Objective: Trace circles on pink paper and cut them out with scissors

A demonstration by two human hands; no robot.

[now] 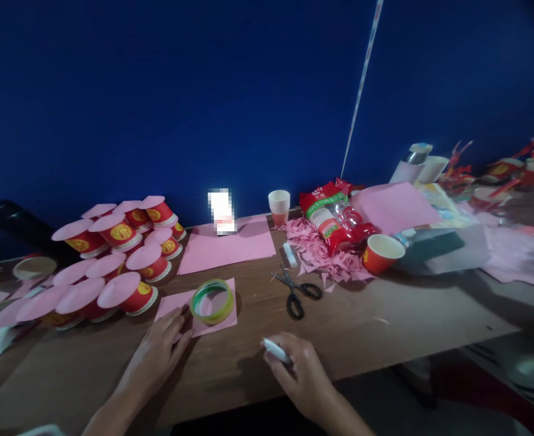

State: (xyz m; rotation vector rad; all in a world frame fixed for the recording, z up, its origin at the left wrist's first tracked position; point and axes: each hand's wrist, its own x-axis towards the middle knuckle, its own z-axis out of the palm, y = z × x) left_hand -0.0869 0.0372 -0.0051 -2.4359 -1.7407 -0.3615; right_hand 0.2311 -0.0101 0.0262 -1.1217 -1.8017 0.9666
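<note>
Nearest, the right hand (301, 366) is closed around a slim white pen (278, 350) above the wood-grained bench (249, 375). The left hand (167, 336) lies flat, fingers extended, on a pink paper sheet (176, 301); its fingertips are just beside a glossy, yellowish-green tape roll (219, 318) standing on that sheet. Whether fingers and tape touch cannot be determined.

Beyond, black-handled metal scissors (294, 287) lie with blades slightly parted, near jagged pink paper scraps (310, 257). To the left, red paper cups (117, 236) are inverted under shallow pink paper cones; each visible side bears a round gold emblem, characters not legible. Farther right, a shiny plastic packet (324, 215) reads "PAPER CUPS" on a green band. Larger pink sheets (230, 251) lie before a smooth blue wall (203, 91).
</note>
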